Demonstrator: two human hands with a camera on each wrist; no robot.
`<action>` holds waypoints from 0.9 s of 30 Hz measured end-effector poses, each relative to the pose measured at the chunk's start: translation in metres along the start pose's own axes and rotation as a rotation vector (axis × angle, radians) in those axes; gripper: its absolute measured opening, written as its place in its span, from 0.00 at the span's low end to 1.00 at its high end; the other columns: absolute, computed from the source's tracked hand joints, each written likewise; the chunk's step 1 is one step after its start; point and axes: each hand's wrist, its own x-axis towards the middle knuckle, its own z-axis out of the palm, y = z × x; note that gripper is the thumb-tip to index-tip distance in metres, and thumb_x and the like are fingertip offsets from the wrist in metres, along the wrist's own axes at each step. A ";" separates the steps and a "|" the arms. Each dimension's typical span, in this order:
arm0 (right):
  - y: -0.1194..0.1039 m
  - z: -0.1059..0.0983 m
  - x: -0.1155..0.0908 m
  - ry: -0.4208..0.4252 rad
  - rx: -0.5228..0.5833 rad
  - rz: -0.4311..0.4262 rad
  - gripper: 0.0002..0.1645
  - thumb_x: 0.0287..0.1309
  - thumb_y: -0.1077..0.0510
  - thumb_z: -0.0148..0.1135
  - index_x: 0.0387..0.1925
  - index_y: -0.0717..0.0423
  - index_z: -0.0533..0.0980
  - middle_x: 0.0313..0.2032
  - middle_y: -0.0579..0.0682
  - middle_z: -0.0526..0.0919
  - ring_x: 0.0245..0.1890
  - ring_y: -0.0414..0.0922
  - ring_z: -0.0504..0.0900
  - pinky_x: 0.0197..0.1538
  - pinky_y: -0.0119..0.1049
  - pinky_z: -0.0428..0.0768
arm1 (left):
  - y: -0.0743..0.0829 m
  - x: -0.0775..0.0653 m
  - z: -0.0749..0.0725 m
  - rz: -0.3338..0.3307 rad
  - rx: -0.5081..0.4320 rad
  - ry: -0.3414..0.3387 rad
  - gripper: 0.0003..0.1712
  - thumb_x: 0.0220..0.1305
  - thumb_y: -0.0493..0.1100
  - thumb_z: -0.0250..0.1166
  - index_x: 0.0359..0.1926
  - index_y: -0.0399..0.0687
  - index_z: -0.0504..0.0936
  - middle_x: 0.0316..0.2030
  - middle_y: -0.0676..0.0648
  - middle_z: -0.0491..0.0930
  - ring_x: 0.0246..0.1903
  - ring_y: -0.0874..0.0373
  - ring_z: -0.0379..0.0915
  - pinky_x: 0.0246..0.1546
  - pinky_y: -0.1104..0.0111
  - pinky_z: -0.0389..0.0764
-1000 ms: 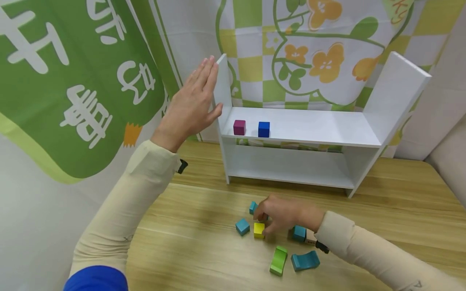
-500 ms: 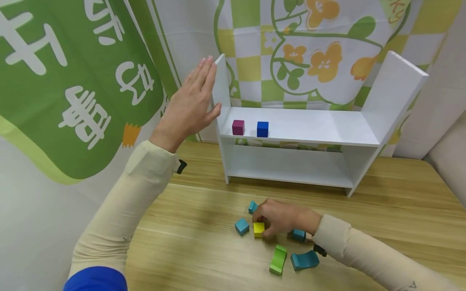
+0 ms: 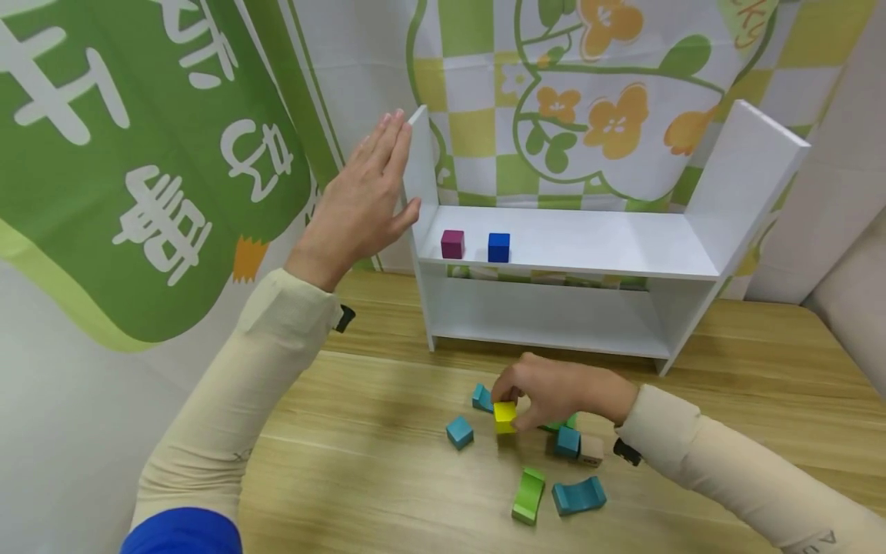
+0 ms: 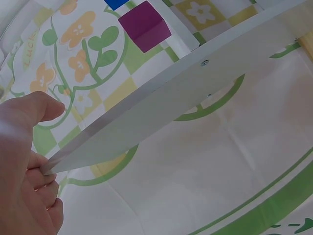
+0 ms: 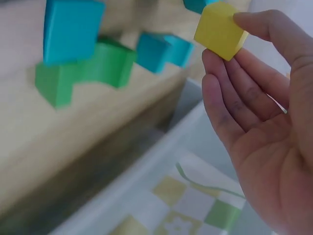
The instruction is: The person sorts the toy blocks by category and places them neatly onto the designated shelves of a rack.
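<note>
- Right now, in the head view, you are pinching the yellow cube in your right hand, fingertips curled round it, just above the wooden table among the loose blocks. Your left hand is lying flat, fingers straight, against the left side panel of the white shelf, holding nothing. A purple cube and a blue cube are standing side by side on the upper board.
- Seen from the left wrist, your palm and fingers are pressing the panel's edge, steadying the shelf.
- Seen from the right wrist, your thumb and fingertips are gripping the yellow cube, clear of the green block and teal blocks.
- Judging by this, you are in the lifting step; the next move is probably calling for carrying the cube up to the board, beside the blue one, while keeping the shelf braced.
</note>
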 end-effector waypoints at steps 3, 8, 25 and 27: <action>-0.003 -0.015 -0.007 -0.012 -0.001 0.029 0.20 0.60 0.60 0.74 0.54 0.56 0.86 0.48 0.43 0.89 0.46 0.35 0.85 0.56 0.39 0.90 | 0.000 0.000 0.000 0.001 -0.001 0.003 0.49 0.80 0.52 0.54 0.84 0.34 0.38 0.86 0.38 0.35 0.86 0.44 0.32 0.87 0.55 0.40; -0.009 -0.042 -0.018 0.022 -0.025 0.012 0.20 0.59 0.61 0.74 0.54 0.56 0.86 0.49 0.46 0.91 0.45 0.37 0.87 0.55 0.38 0.90 | 0.001 0.001 0.000 0.004 -0.002 0.000 0.50 0.80 0.52 0.55 0.84 0.34 0.38 0.86 0.37 0.35 0.86 0.44 0.32 0.88 0.56 0.40; -0.032 -0.135 -0.048 0.162 -0.178 0.121 0.20 0.57 0.62 0.75 0.53 0.54 0.87 0.49 0.46 0.91 0.46 0.40 0.89 0.54 0.40 0.91 | -0.001 -0.001 0.001 0.016 -0.010 0.010 0.50 0.79 0.52 0.55 0.84 0.33 0.38 0.86 0.37 0.35 0.86 0.44 0.32 0.88 0.57 0.38; -0.033 -0.144 -0.049 0.175 -0.186 0.135 0.21 0.56 0.62 0.76 0.53 0.55 0.87 0.48 0.47 0.91 0.45 0.41 0.90 0.54 0.41 0.91 | -0.001 -0.001 0.001 0.015 -0.010 0.010 0.50 0.79 0.52 0.55 0.84 0.33 0.38 0.86 0.37 0.35 0.86 0.44 0.32 0.88 0.57 0.38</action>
